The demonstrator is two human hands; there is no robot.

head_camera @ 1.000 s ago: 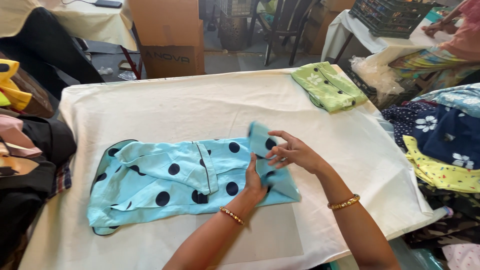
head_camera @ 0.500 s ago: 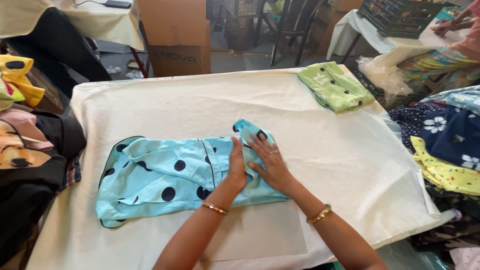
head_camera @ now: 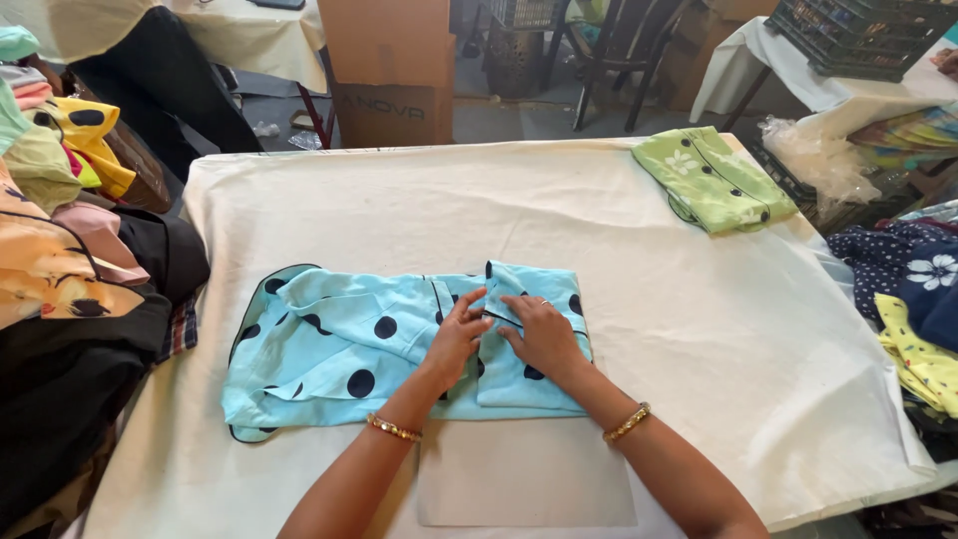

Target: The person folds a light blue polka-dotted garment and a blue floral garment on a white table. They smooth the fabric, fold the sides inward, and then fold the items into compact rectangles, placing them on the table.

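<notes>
Behind the table, on the floor, stands a tall brown cardboard box (head_camera: 391,70) with dark print on its lower front, and next to it are a dark wire basket (head_camera: 517,52) and a black chair (head_camera: 621,45). Far off at the top right a black plastic crate (head_camera: 866,30) sits on a small table under a white cloth, with a crinkly clear plastic bag (head_camera: 813,165) just below it. On the big table (head_camera: 419,200), which is covered with a white cloth, lies a light blue shirt with big dark dots (head_camera: 329,344), partly folded, near the front edge and a bit left of the middle. The left hand (head_camera: 457,334) lies flat on the shirt with fingers stretched out, pressing the fold down. The right hand (head_camera: 539,334) lies flat just beside it, fingers spread on the folded part, not gripping. Both wrists wear a thin gold bangle. A pale grey flat sheet (head_camera: 524,489) lies under the arms at the front edge. A folded green shirt with white flowers (head_camera: 711,180) rests at the far right corner of the table, well apart from the hands. Piles of clothes (head_camera: 60,250) in yellow, peach and black lean up along the left side, and dark blue and yellow flowered clothes (head_camera: 918,299) crowd the right side.
</notes>
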